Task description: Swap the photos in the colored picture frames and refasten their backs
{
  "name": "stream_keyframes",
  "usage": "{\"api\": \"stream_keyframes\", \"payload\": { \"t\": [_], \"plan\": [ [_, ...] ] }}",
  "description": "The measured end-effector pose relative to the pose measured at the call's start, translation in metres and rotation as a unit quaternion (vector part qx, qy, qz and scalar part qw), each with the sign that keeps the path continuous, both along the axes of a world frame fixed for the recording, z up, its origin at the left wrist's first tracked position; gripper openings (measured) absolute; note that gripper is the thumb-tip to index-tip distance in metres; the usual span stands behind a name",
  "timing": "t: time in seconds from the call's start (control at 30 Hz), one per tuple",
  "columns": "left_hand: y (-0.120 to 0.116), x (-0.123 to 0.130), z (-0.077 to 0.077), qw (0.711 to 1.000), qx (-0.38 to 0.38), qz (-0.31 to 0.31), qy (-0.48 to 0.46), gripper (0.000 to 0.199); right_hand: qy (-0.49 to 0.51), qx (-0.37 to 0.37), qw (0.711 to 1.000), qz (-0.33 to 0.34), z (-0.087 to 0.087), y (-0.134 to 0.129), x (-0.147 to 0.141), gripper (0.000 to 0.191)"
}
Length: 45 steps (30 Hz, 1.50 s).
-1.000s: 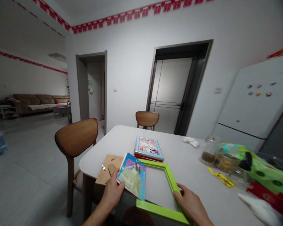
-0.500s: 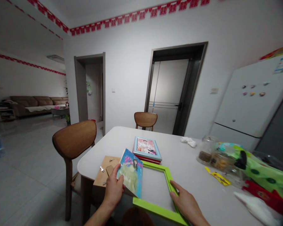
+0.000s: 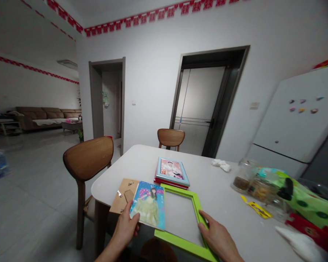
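Note:
My left hand (image 3: pixel 126 222) pinches the lower left edge of a picture card (image 3: pixel 149 207) that shows a figure in a pale green dress on blue. The card lies nearly flat, its right edge over the left side of a lime-green picture frame (image 3: pixel 195 203). Around the frame's right side my right hand (image 3: pixel 217 233) is closed, thumb and fingers gripping the rail. Partly under the card is a brown backing board (image 3: pixel 123 194) with metal clips. Behind the green frame lies a stack topped by a light blue framed photo (image 3: pixel 173 171).
Glass jars (image 3: pixel 242 178), a yellow packet (image 3: pixel 255 209), a green spotted bag (image 3: pixel 311 202) and white tissue (image 3: pixel 221 165) are on the right of the white table (image 3: pixel 142 160). Wooden chairs stand at the left (image 3: pixel 89 158) and the far side (image 3: pixel 171 137).
The picture card has been lowered from a tilted position to nearly flat, with my left hand moving down and left. My right hand keeps its hold on the frame. The view has shifted slightly.

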<state>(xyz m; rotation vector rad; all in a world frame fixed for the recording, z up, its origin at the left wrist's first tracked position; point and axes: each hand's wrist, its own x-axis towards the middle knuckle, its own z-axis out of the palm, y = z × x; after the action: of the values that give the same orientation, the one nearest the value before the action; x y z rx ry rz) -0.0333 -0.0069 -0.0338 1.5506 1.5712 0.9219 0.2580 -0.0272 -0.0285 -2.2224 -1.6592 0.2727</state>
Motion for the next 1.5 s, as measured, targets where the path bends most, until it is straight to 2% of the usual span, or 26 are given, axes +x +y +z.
{"api": "stream_keyframes", "payload": {
  "t": [0.13, 0.23, 0.37, 0.43, 0.5, 0.6, 0.67, 0.77, 0.83, 0.9, 0.93, 0.97, 1.03, 1.1, 1.13, 1.17, 1.23, 1.3, 1.4, 1.5],
  "plan": [
    [-0.01, -0.016, 0.013, 0.994, 0.032, 0.001, 0.108, 0.058, -0.019, 0.001, 1.0, 0.002, -0.001, -0.001, -0.001, 0.051],
    [-0.016, -0.018, 0.024, 0.962, 0.098, -0.01, 0.253, 0.057, -0.035, 0.015, 0.999, 0.014, -0.002, -0.002, -0.002, 0.049],
    [-0.016, 0.003, 0.028, 0.921, 0.174, -0.115, 0.328, 0.063, -0.048, 0.042, 0.997, 0.043, -0.004, -0.001, -0.001, 0.043],
    [-0.013, 0.017, 0.022, 0.908, 0.186, -0.171, 0.334, 0.064, -0.042, 0.049, 0.996, 0.056, -0.005, 0.0, 0.0, 0.042],
    [-0.009, 0.028, 0.014, 0.902, 0.195, -0.199, 0.331, 0.058, -0.033, 0.051, 0.996, 0.067, -0.006, 0.001, 0.002, 0.042],
    [-0.003, 0.03, 0.005, 0.905, 0.226, -0.191, 0.304, 0.051, -0.015, 0.059, 0.996, 0.069, -0.007, 0.002, 0.005, 0.041],
    [0.003, 0.023, 0.008, 0.916, 0.259, -0.169, 0.255, 0.048, 0.002, 0.078, 0.995, 0.062, -0.005, 0.002, 0.004, 0.04],
    [0.012, 0.012, 0.026, 0.947, 0.295, -0.089, 0.091, 0.04, 0.063, 0.148, 0.985, 0.064, 0.004, 0.002, -0.009, 0.04],
    [0.016, 0.011, 0.041, 0.958, 0.271, -0.016, -0.086, 0.03, 0.151, 0.181, 0.969, 0.078, 0.013, 0.002, -0.027, 0.038],
    [0.015, 0.02, 0.052, 0.937, 0.211, 0.039, -0.275, 0.028, 0.291, 0.158, 0.94, 0.083, 0.021, 0.002, -0.051, 0.039],
    [0.013, 0.028, 0.054, 0.919, 0.178, 0.05, -0.349, 0.03, 0.375, 0.124, 0.915, 0.074, 0.025, 0.002, -0.064, 0.041],
    [0.009, 0.038, 0.054, 0.898, 0.149, 0.054, -0.41, 0.033, 0.462, 0.089, 0.881, 0.055, 0.028, 0.002, -0.075, 0.042],
    [-0.001, 0.059, 0.048, 0.862, 0.106, 0.043, -0.494, 0.036, 0.611, 0.052, 0.789, 0.038, 0.031, 0.003, -0.094, 0.041],
    [-0.011, 0.078, 0.038, 0.822, 0.064, 0.02, -0.566, 0.04, 0.701, 0.087, 0.708, 0.027, 0.031, 0.004, -0.101, 0.035],
    [-0.015, 0.086, 0.033, 0.807, 0.043, 0.006, -0.589, 0.042, 0.722, 0.117, 0.682, 0.016, 0.03, 0.004, -0.099, 0.033],
    [-0.019, 0.093, 0.028, 0.801, 0.028, -0.008, -0.598, 0.044, 0.73, 0.143, 0.668, 0.0, 0.028, 0.005, -0.096, 0.031],
    [-0.022, 0.1, 0.021, 0.805, 0.001, -0.037, -0.593, 0.046, 0.725, 0.166, 0.667, -0.026, 0.025, 0.008, -0.083, 0.027],
    [-0.02, 0.1, 0.016, 0.828, -0.003, -0.055, -0.558, 0.049, 0.712, 0.157, 0.684, -0.024, 0.023, 0.01, -0.067, 0.024],
    [-0.011, 0.088, 0.011, 0.891, 0.018, -0.039, -0.452, 0.056, 0.688, 0.11, 0.717, -0.015, 0.024, 0.014, -0.044, 0.025],
    [-0.004, 0.071, 0.005, 0.963, 0.062, -0.034, -0.259, 0.054, 0.657, 0.051, 0.752, -0.016, 0.027, 0.019, -0.029, 0.029]
  ]
}}
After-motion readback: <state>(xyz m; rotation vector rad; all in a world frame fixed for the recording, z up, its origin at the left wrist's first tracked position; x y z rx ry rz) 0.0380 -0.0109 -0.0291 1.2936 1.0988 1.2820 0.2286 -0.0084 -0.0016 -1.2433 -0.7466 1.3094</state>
